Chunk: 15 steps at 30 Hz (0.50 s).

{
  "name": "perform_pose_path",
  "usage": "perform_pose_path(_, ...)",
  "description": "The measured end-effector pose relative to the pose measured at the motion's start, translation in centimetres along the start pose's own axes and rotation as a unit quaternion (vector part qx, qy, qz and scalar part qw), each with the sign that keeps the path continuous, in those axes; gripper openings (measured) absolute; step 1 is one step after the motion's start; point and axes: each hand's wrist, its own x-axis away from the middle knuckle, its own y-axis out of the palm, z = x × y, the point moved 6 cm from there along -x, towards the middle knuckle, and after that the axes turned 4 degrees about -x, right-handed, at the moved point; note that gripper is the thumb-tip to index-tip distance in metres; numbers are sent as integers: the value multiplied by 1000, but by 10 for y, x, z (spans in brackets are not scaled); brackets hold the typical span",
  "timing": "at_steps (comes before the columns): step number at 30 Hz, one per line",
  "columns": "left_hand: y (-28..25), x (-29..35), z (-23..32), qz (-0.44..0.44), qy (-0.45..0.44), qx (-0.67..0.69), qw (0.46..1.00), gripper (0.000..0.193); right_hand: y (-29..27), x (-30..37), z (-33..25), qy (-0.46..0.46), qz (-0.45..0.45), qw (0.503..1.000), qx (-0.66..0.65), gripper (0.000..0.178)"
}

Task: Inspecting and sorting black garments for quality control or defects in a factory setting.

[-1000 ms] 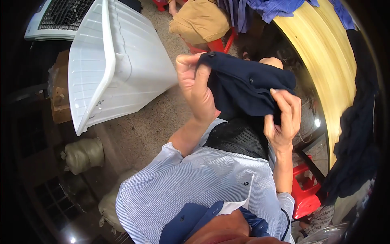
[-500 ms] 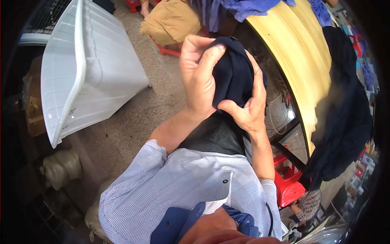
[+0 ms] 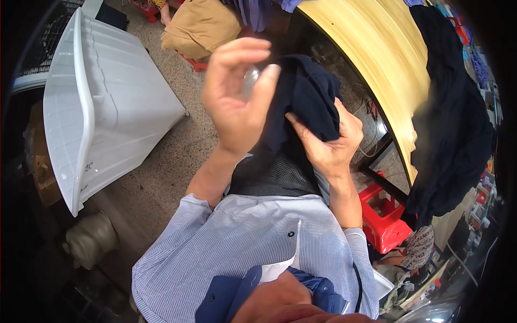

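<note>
In front of my body a dark navy piece of cloth [image 3: 312, 99] hangs in loose folds, its exact kind of garment unclear. My right hand [image 3: 334, 145] grips its near right part, thumb on top and the other fingers mostly hidden behind the fabric. Off the cloth's left edge is my left hand [image 3: 234, 94], slightly blurred, with thumb and curled fingers apart and nothing between them. Black mesh fabric [image 3: 280, 175] lies over my lap, just below the cloth.
A large white plastic bin [image 3: 126, 91] stands to the left. On the right, a pale wooden table [image 3: 377, 48] carries a long navy garment [image 3: 452, 118] draped over its edge. Red stool [image 3: 382, 218] sits near my right elbow; tan fabric [image 3: 202, 29] covers another ahead. A person sits at lower right.
My left hand has let go of the cloth's upper edge and moved left, its fingers parting. The right hand has shifted slightly and now pinches the cloth, which has sagged into looser folds.
</note>
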Motion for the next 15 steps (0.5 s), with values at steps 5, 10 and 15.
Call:
perform_pose_path(5,-4,-1,32,-68,139,-170,973,38,-3,2,4,-4,30,999,34,45)
perform_pose_path(10,13,-2,43,-128,84,-243,958,42,-2,7,-5,-149,52,973,167,50)
perform_pose_path(15,13,2,27,-154,8,-161,975,19,-4,6,-1,-146,35,961,230,51)
